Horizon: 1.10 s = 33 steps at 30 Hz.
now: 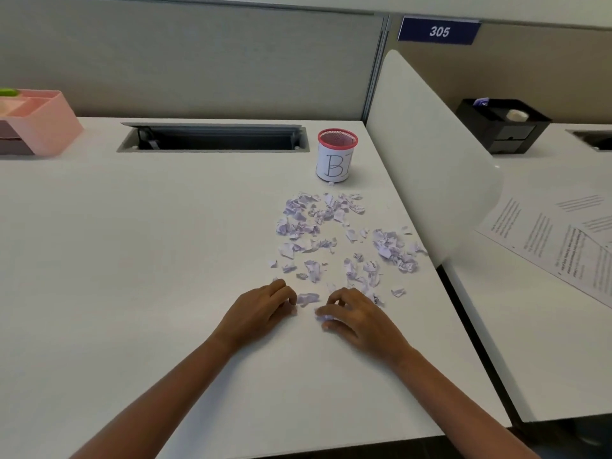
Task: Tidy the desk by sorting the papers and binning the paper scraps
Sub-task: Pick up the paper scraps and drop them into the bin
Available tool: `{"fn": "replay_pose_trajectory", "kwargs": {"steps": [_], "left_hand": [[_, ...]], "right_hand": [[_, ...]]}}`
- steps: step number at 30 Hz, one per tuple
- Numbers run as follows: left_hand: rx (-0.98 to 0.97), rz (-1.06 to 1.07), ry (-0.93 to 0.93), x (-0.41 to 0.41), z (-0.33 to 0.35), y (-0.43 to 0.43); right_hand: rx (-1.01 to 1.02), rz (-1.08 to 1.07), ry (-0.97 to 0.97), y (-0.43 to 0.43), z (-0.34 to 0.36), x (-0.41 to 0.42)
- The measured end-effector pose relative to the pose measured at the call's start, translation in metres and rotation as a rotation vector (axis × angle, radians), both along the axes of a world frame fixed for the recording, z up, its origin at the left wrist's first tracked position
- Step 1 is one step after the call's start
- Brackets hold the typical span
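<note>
Several torn paper scraps [334, 240] lie scattered on the white desk [132, 260], right of centre. Behind them stands a small pink-rimmed mesh cup [336, 155] wrapped in paper marked "BI". My left hand [261, 313] rests on the desk at the near edge of the scraps, fingers curled, with a scrap [308, 298] just off its fingertips. My right hand [357, 318] lies beside it, fingers bent over a few scraps, pinching one at the fingertips. Printed paper sheets [556, 240] lie on the neighbouring desk to the right.
A white curved divider [427, 154] separates the two desks. A pink desk organiser [36, 120] sits at the far left. An open cable slot [212, 137] runs along the back. A black organiser [503, 124] stands on the right desk.
</note>
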<state>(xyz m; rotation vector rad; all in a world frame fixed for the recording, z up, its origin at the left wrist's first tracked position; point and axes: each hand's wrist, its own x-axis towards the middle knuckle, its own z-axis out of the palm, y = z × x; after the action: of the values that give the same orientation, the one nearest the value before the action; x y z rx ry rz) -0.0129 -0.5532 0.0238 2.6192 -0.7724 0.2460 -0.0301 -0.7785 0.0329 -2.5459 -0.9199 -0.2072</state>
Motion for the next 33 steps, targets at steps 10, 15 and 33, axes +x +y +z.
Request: {"fn": "replay_pose_trajectory", "kwargs": {"steps": [10, 15, 33], "left_hand": [[-0.158, 0.201, 0.102, 0.006, -0.004, -0.002], [-0.276, 0.512, -0.026, 0.02, 0.0, 0.004], [-0.093, 0.558, 0.111, 0.073, -0.009, 0.036]], "right_hand": [[0.025, -0.126, 0.251, 0.028, 0.003, 0.033], [-0.042, -0.125, 0.307, 0.051, 0.007, 0.041], [-0.11, -0.174, 0.256, 0.101, 0.007, 0.054]]}}
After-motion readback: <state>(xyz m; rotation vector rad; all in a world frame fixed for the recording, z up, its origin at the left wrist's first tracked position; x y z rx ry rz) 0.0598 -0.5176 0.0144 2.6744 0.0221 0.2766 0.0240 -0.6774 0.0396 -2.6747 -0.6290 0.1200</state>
